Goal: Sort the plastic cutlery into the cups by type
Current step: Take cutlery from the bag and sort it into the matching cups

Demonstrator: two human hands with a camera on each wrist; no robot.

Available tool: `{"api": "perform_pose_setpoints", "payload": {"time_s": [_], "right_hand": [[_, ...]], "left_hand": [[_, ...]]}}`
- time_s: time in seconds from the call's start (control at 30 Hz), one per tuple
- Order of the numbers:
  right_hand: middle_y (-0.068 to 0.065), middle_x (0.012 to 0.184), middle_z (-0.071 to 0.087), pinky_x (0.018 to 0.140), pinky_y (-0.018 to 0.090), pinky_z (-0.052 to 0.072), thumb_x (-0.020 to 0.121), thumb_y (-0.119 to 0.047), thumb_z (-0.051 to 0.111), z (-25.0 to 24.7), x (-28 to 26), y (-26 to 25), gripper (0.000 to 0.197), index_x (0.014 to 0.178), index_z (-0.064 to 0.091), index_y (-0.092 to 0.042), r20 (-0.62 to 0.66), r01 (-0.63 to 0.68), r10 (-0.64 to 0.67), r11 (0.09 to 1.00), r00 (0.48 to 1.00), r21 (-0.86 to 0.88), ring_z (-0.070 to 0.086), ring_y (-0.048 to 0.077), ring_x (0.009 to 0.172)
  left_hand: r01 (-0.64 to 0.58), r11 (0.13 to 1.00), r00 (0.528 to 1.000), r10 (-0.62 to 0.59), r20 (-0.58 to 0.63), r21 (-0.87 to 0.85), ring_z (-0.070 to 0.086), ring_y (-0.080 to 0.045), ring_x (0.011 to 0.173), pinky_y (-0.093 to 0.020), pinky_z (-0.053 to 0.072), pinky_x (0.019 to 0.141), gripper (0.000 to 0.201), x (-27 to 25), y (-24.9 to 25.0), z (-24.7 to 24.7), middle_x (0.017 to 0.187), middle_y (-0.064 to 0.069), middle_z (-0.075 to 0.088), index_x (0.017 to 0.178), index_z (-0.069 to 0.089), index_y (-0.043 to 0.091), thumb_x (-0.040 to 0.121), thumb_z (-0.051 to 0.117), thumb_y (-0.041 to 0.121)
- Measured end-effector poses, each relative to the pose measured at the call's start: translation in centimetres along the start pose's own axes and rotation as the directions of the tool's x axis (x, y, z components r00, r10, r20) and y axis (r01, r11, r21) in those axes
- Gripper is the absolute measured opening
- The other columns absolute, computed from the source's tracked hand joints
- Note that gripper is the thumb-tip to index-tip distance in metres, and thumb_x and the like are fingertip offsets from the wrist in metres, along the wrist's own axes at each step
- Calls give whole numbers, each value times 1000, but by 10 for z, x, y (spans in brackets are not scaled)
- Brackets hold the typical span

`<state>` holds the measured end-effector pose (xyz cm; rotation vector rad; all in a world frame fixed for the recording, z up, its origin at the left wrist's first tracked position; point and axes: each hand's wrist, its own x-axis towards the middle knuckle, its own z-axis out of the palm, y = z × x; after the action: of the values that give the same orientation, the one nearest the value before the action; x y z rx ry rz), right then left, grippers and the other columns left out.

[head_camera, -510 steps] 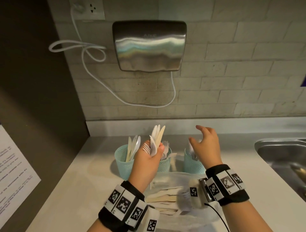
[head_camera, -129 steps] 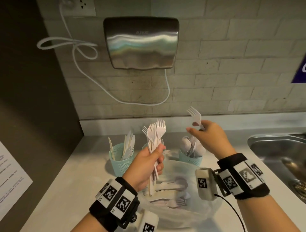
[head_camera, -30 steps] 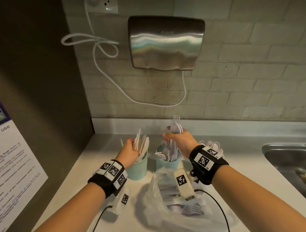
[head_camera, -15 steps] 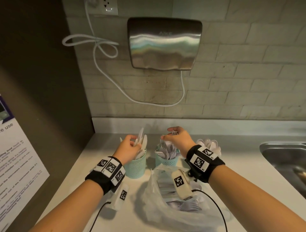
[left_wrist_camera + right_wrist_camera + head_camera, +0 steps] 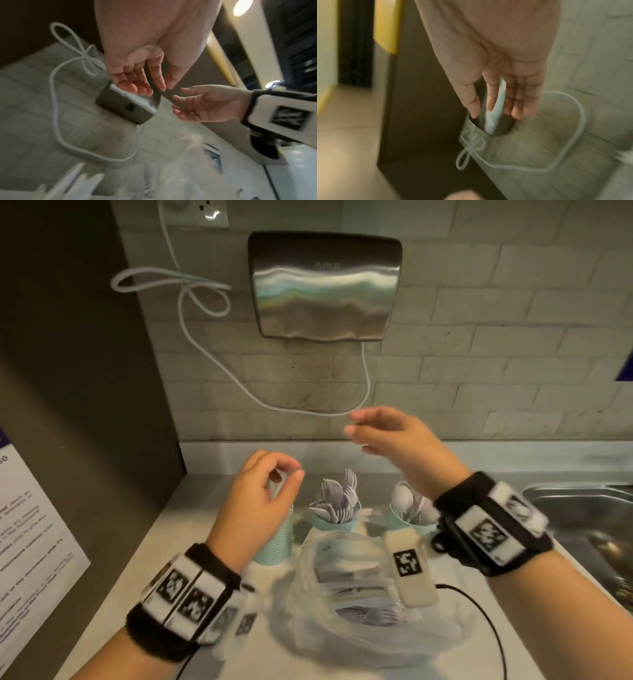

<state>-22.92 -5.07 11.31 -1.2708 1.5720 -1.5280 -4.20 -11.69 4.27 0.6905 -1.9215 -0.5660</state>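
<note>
Three teal mesh cups stand in a row at the back of the counter. The left cup (image 5: 275,546) is mostly hidden behind my left hand (image 5: 284,474), which hovers over it with loosely curled fingers and holds nothing. The middle cup (image 5: 334,523) is full of white forks, and the right cup (image 5: 407,525) holds white spoons. My right hand (image 5: 356,424) is raised above the cups, fingers relaxed and empty. In the left wrist view, the left hand (image 5: 154,86) and right hand (image 5: 188,102) both show bare palms. A clear plastic bag (image 5: 342,645) in front holds loose forks (image 5: 373,616) and other cutlery.
A steel hand dryer (image 5: 325,285) hangs on the tiled wall above the cups, with a white cable (image 5: 191,302) looping to a socket. A steel sink (image 5: 589,525) lies at the right. A dark wall with a paper notice (image 5: 30,525) bounds the left.
Both hands were at the cups half a second ago, the right one over the fork cup. They have now lifted away empty, and the right hand has risen higher.
</note>
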Motion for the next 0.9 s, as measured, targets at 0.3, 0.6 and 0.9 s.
{"api": "perform_pose_setpoints", "payload": {"time_s": [0.3,0.6,0.9], "right_hand": [[-5,72,67,55,18,40,84,-30,68,-44,-97,58,5,88,70,-32,-96,-82,13,629,995,-773,57,8,59],[6,113,56,69,28,40,73,-55,71,-28,-92,134,75,123,34,-13,-191,-265,353,177,916,-948,62,23,99],[5,110,65,79,26,46,86,-22,61,-50,-85,156,27,112,59,-14,-118,-262,423,300,899,-917,62,22,101]], "left_hand": [[-244,930,912,122,392,277,57,-13,80,-32,49,71,29,-61,21,34,80,10,62,77,67,25,83,52,50],[36,570,748,-560,356,821,57,-26,103,-31,46,80,68,-65,-4,72,123,-10,43,131,32,18,78,69,38],[225,719,636,-619,460,657,61,-27,97,-31,44,78,18,-51,-25,59,102,-10,66,98,63,8,90,47,11]]}}
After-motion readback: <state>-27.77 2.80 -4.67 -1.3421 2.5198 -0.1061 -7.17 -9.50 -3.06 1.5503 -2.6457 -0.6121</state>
